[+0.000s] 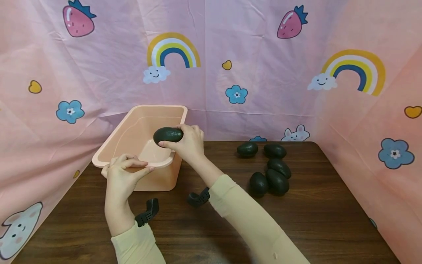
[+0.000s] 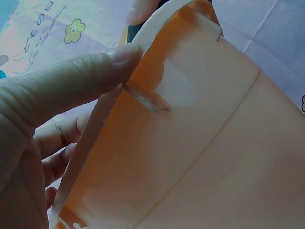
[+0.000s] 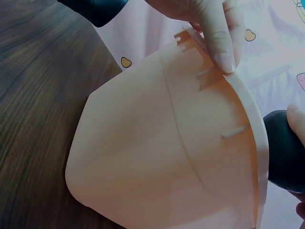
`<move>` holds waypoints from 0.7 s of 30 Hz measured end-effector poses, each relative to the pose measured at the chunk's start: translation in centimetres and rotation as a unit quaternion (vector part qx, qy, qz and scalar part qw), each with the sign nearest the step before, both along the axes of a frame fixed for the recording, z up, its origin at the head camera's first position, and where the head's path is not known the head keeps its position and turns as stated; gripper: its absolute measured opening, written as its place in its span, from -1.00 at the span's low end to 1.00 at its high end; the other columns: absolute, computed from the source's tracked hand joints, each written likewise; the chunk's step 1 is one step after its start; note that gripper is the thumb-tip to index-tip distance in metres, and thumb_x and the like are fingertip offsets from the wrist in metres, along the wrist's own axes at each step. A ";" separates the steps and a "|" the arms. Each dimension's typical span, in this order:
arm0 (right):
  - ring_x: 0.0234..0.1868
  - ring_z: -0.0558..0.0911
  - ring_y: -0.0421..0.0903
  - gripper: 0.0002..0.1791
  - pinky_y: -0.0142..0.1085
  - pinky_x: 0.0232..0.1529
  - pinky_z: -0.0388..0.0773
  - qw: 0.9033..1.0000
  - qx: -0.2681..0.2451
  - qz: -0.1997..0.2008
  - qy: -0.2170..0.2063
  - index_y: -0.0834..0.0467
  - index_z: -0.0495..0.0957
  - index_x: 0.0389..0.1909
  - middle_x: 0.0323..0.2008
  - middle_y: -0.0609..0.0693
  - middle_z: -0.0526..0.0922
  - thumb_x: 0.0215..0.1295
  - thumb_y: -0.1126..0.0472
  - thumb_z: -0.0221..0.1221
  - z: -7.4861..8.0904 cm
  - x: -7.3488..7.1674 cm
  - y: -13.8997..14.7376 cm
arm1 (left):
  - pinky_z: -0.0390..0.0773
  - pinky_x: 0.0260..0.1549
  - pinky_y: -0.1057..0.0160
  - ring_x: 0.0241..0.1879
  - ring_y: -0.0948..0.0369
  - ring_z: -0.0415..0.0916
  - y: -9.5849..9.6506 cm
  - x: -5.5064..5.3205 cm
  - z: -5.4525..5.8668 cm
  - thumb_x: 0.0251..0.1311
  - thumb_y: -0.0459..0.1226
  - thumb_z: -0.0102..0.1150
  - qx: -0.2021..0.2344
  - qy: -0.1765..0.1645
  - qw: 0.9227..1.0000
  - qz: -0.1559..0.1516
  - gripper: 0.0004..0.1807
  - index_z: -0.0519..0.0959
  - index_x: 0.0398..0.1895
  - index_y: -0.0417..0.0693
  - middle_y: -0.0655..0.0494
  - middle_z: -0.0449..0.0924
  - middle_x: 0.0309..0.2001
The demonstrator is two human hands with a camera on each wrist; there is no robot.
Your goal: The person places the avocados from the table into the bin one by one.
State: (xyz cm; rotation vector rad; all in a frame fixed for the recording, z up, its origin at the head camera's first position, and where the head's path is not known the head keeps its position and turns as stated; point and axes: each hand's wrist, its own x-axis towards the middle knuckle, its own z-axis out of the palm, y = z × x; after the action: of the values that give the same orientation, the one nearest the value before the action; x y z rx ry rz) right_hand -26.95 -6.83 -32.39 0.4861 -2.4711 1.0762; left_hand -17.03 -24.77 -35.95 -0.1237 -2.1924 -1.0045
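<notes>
A peach plastic bin [image 1: 156,176] stands at the left of the table, its mouth facing up. My left hand [image 1: 123,176] pinches its near rim, the thumb [image 2: 86,76] at the outer side and the fingers over the edge. In my right hand [image 1: 189,143] is a dark green avocado [image 1: 167,135], gripped between thumb and fingers above the bin's near right rim. The right wrist view shows part of the avocado [image 3: 286,150] just past the rim. Inside the bin, the visible part of the floor is bare; the near part is hidden by the wall and hands.
Several avocados [image 1: 277,181] lie in a loose group at the right of the dark wooden table [image 1: 204,234]. A patterned cloth [image 1: 211,88] hangs around the back and sides, close behind the bin. Both wrists carry black camera mounts [image 1: 147,212].
</notes>
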 end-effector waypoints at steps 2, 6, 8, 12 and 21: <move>-0.01 0.35 -0.13 -0.25 -0.20 0.05 0.22 1.000 0.013 -0.003 0.005 -0.02 0.59 0.00 -0.18 -0.17 0.60 -0.21 -0.37 0.40 0.0 0.0 -0.1 | -0.21 -0.05 -0.07 -0.17 0.16 0.26 0.0 0.0 0.0 -0.32 -0.34 0.61 -0.002 0.000 1.000 0.001 -0.78 0.75 -0.52 -0.12 0.07 0.53 -0.37; 0.00 0.36 -0.14 -0.24 -0.20 0.01 0.24 0.999 0.037 -0.005 0.017 -0.07 0.59 0.01 -0.14 -0.22 0.60 -0.21 -0.40 0.38 0.0 0.0 -0.4 | -0.21 -0.06 -0.06 -0.16 0.14 0.26 0.0 0.0 0.0 -0.32 -0.35 0.61 -0.003 -0.001 1.000 0.001 -0.78 0.74 -0.51 -0.13 0.06 0.53 -0.37; 0.00 0.36 -0.15 -0.26 -0.19 0.00 0.25 0.999 0.044 -0.005 0.024 -0.09 0.59 0.01 -0.13 -0.23 0.61 -0.21 -0.40 0.38 -0.1 0.0 -0.5 | -0.21 -0.06 -0.06 -0.16 0.14 0.26 0.0 0.0 0.0 -0.31 -0.36 0.60 -0.002 -0.001 1.000 -0.001 -0.78 0.74 -0.51 -0.14 0.05 0.53 -0.37; 0.00 0.37 -0.16 -0.27 -0.21 0.06 0.21 0.998 0.052 0.003 0.031 -0.09 0.59 0.02 -0.08 -0.24 0.62 -0.21 -0.37 0.40 -0.2 0.1 -0.8 | -0.21 -0.05 -0.06 -0.16 0.14 0.26 0.1 0.0 0.1 -0.30 -0.36 0.60 0.000 0.001 1.000 -0.004 -0.79 0.75 -0.51 -0.14 0.05 0.53 -0.37; 0.05 0.36 -0.14 -0.24 -0.20 0.11 0.19 0.997 0.069 0.014 0.021 -0.09 0.58 0.07 -0.03 -0.21 0.61 -0.20 -0.38 0.38 -0.5 0.3 -1.4 | -0.22 -0.04 -0.08 -0.17 0.15 0.26 0.1 0.1 0.2 -0.30 -0.35 0.60 -0.002 0.001 1.000 -0.002 -0.79 0.75 -0.50 -0.13 0.06 0.53 -0.37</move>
State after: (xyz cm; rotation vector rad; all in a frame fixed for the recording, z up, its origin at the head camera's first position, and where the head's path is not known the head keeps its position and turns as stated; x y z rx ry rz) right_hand -26.63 -8.22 -32.88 0.5803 -2.5190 0.8989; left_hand -16.94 -24.64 -35.78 -0.1300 -2.1940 -1.0021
